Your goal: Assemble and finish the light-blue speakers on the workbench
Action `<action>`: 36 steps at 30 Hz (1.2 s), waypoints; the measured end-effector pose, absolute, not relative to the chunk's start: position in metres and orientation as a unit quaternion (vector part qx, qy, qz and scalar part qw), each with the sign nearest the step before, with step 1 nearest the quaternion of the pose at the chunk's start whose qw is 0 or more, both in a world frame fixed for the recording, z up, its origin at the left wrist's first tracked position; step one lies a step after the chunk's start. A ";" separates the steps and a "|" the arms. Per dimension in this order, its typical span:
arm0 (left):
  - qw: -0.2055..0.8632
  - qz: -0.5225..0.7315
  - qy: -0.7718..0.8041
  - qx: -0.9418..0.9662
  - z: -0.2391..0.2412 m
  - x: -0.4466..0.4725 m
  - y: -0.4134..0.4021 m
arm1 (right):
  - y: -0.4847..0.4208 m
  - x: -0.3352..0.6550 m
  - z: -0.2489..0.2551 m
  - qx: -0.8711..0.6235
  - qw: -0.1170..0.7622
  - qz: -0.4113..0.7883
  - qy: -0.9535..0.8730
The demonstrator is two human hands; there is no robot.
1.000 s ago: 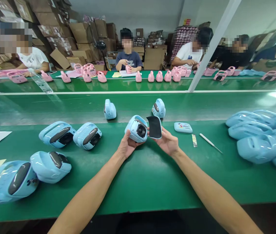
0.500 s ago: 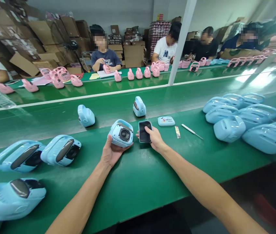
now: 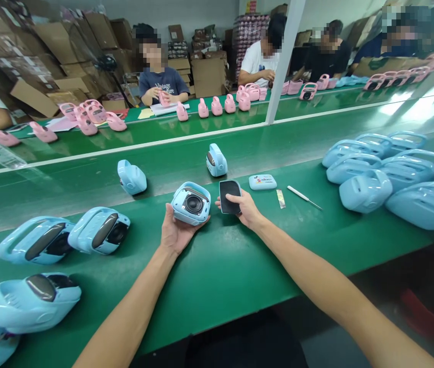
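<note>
My left hand (image 3: 176,232) cups a small blue speaker (image 3: 191,203) from below, thumb against its left side. Its round black driver faces me, and a handle arches over the top. Just to the right, my right hand (image 3: 245,207) grips a blue-rimmed speaker cover (image 3: 230,190) with its dark inner side toward me and the thumb pressed on it. The two pieces are a small gap apart. Near my right hand lie a second cover (image 3: 262,182) printed with a cartoon, a small strip of paper (image 3: 281,199) and a white-handled screwdriver (image 3: 304,197).
Several blue speakers (image 3: 100,230) with bare drivers stand at the left. Many blue housings (image 3: 366,190) cluster at the right. Two more, a left one (image 3: 131,177) and a right one (image 3: 216,160), stand farther back. Across the line, people sit behind pink speakers (image 3: 217,106).
The cover in my right hand has tilted, turning its dark inner side more toward me. My left hand still holds the speaker. The whole view has shifted slightly.
</note>
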State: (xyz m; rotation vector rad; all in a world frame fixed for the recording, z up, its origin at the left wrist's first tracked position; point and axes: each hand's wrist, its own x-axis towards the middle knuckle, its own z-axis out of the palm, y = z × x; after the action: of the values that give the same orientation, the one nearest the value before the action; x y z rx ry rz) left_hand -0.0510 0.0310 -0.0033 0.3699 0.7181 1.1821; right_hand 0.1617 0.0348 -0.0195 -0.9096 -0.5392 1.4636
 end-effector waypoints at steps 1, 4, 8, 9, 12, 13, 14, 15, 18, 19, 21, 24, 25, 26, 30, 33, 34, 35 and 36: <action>0.755 0.540 0.330 0.172 -0.003 -0.051 0.031 | 0.035 0.162 -0.020 -0.398 0.619 0.634 -0.235; 0.751 0.541 0.334 0.177 -0.003 -0.050 0.032 | 0.037 0.163 -0.021 -0.406 0.621 0.628 -0.236; 0.746 0.550 0.331 0.176 -0.001 -0.049 0.033 | 0.038 0.164 -0.021 -0.404 0.623 0.625 -0.239; 0.746 0.551 0.329 0.177 0.000 -0.049 0.033 | 0.038 0.165 -0.020 -0.402 0.624 0.625 -0.241; 0.749 0.549 0.321 0.183 -0.001 -0.051 0.033 | 0.036 0.166 -0.020 -0.390 0.624 0.629 -0.249; 0.751 0.548 0.316 0.188 -0.002 -0.052 0.033 | 0.035 0.166 -0.020 -0.385 0.623 0.632 -0.253; 0.753 0.546 0.313 0.194 -0.003 -0.053 0.033 | 0.034 0.166 -0.020 -0.380 0.622 0.634 -0.258; 0.754 0.543 0.310 0.200 -0.005 -0.054 0.033 | 0.034 0.166 -0.020 -0.375 0.620 0.637 -0.263; 0.754 0.536 0.312 0.216 -0.009 -0.057 0.033 | 0.031 0.165 -0.019 -0.362 0.614 0.647 -0.270; 0.752 0.536 0.315 0.220 -0.011 -0.057 0.033 | 0.031 0.165 -0.018 -0.358 0.612 0.653 -0.269; 0.743 0.539 0.321 0.232 -0.015 -0.058 0.033 | 0.030 0.164 -0.016 -0.340 0.603 0.670 -0.267; 0.722 0.544 0.330 0.271 -0.021 -0.058 0.033 | 0.029 0.165 -0.014 -0.298 0.588 0.697 -0.283; 0.711 0.547 0.337 0.287 -0.023 -0.058 0.033 | 0.028 0.164 -0.014 -0.287 0.586 0.697 -0.297; 0.697 0.550 0.345 0.303 -0.025 -0.057 0.033 | 0.027 0.164 -0.014 -0.284 0.585 0.691 -0.316; 0.634 0.570 0.376 0.364 -0.030 -0.053 0.029 | 0.018 0.156 -0.019 -0.322 0.587 0.597 -0.442; 0.600 0.579 0.373 0.406 -0.032 -0.049 0.025 | 0.010 0.147 -0.024 -0.353 0.583 0.501 -0.534; 0.594 0.578 0.370 0.420 -0.032 -0.048 0.024 | 0.008 0.145 -0.025 -0.360 0.581 0.472 -0.557; 0.589 0.576 0.368 0.431 -0.033 -0.047 0.023 | 0.006 0.143 -0.026 -0.367 0.580 0.444 -0.576; 0.585 0.574 0.366 0.440 -0.033 -0.047 0.022 | 0.005 0.142 -0.027 -0.370 0.581 0.419 -0.592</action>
State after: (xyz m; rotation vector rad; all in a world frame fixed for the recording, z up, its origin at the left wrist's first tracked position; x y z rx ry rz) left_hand -0.0472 0.0224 -0.0333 1.0274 0.8534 1.3396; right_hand 0.1417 0.0046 -0.0270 -0.8657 -1.3824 0.9788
